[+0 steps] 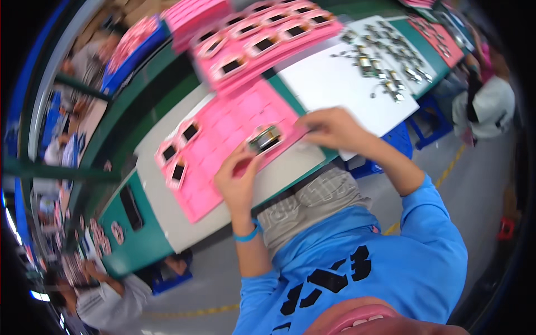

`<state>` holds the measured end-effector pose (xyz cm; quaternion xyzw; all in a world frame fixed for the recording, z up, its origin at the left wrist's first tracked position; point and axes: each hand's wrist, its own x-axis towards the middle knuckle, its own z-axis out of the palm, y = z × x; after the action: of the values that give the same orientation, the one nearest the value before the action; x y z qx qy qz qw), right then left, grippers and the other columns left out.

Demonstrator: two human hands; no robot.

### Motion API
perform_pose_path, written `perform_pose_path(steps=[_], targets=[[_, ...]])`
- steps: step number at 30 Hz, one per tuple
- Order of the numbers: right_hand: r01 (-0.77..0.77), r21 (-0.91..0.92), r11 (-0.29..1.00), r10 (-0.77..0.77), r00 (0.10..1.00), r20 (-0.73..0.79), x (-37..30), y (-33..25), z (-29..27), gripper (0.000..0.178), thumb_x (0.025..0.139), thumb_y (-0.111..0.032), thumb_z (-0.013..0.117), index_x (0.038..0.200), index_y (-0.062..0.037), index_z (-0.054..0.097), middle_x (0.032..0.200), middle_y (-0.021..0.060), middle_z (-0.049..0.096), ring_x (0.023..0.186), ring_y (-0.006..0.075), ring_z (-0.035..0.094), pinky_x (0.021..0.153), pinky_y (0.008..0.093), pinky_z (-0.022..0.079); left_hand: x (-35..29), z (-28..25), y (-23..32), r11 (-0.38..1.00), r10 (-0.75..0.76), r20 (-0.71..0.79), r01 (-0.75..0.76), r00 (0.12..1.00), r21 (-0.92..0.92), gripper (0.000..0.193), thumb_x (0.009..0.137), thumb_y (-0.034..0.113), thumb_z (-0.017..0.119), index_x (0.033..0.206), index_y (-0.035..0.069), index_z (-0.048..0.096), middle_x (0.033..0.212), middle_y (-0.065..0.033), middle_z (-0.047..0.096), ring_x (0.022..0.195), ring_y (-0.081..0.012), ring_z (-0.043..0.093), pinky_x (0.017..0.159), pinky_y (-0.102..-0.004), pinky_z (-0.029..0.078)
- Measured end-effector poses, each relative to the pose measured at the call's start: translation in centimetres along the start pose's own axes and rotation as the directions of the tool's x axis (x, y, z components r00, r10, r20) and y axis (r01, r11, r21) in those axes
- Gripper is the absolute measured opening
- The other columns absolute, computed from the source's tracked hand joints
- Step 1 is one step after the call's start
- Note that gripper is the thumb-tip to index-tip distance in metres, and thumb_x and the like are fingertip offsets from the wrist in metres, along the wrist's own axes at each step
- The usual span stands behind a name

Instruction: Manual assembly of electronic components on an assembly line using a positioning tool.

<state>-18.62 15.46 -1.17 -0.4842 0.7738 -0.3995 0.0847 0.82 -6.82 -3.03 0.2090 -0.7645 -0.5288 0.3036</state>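
A small pink-and-white casing [267, 138] lies at the right part of a pink foam tray [226, 123], with a metallic and dark electronic assembly in it. My left hand [239, 176] has its thumb and fingers bent against the casing's left edge, gripping it. To the right of the casing, my right hand [335, 128] pinches a small dark piece too blurred to name, close to the tray's edge. Three similar casings with black screens, one of them a casing [190, 132] near the upper edge, sit at the tray's left.
Beyond the tray stands a stack of pink trays [234, 84] filled with screened casings. On a white board [312, 84] at the far right lie several small electronic assemblies [365, 64]. A dark oblong object [131, 207] lies on the green mat at left. Other people work nearby.
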Motion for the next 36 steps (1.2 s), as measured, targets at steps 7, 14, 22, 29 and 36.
perform_pose_path(steps=[7,14,22,29,36], targets=[[0.048,-0.151,0.987,-0.044,0.999,0.028,-1.5,2.4,1.9,0.025,0.094,-0.023,0.08,0.117,-0.0163,0.074,0.102,0.0007,0.08,0.081,0.0193,0.075,0.077,0.0319,0.057,4.6,-6.3,4.1,0.992,0.032,0.008,-0.032,0.999,0.12,0.013,0.086,-0.004,0.08,0.097,0.0,0.074,0.098,-0.0104,0.078,0.095,-0.02,0.071,0.09,-0.0298,0.057],[0.068,-0.084,0.994,-0.067,0.997,0.024,-1.1,1.6,2.2,0.02,0.094,-0.024,0.077,0.113,-0.0167,0.072,0.093,0.0019,0.079,0.082,0.0267,0.074,0.077,0.0365,0.056,24.0,-16.6,-1.5,0.95,-0.195,0.165,0.144,0.967,0.276,0.006,0.1,0.008,0.072,0.098,0.004,0.069,0.092,-0.0034,0.072,0.083,-0.0132,0.062,0.079,-0.0239,0.05],[-0.002,-0.074,0.997,0.007,0.998,0.07,-1.4,1.6,1.8,0.018,0.098,-0.023,0.074,0.116,-0.0172,0.072,0.097,0.0009,0.079,0.082,0.025,0.073,0.075,0.0351,0.056,33.8,-14.4,-15.7,0.812,0.185,0.248,-0.29,0.951,0.507,0.011,0.097,0.011,0.075,0.105,0.004,0.07,0.096,-0.0075,0.077,0.089,-0.0213,0.07,0.084,-0.0334,0.055],[0.002,0.054,0.999,-0.004,0.999,0.038,-1.7,2.0,1.4,0.025,0.099,-0.026,0.073,0.122,-0.0158,0.074,0.101,0.0007,0.08,0.082,0.0239,0.072,0.077,0.0353,0.056,29.2,-12.4,-9.2,0.586,0.115,0.203,-0.232,0.972,0.776,0.022,0.097,0.009,0.071,0.119,0.005,0.071,0.113,-0.0091,0.078,0.102,-0.026,0.071,0.092,-0.0368,0.054],[-0.363,0.024,0.932,0.322,0.793,-0.518,-8.8,3.9,-7.9,0.021,0.092,-0.013,0.077,0.111,-0.0083,0.081,0.088,0.0038,0.075,0.067,0.016,0.059,0.065,0.0293,0.048,9.6,-10.9,8.7,0.856,-0.115,0.456,-0.144,0.882,0.496,0.042,0.091,0.013,0.073,0.131,0.0,0.07,0.127,-0.0145,0.076,0.113,-0.0274,0.068,0.102,-0.0363,0.051]])
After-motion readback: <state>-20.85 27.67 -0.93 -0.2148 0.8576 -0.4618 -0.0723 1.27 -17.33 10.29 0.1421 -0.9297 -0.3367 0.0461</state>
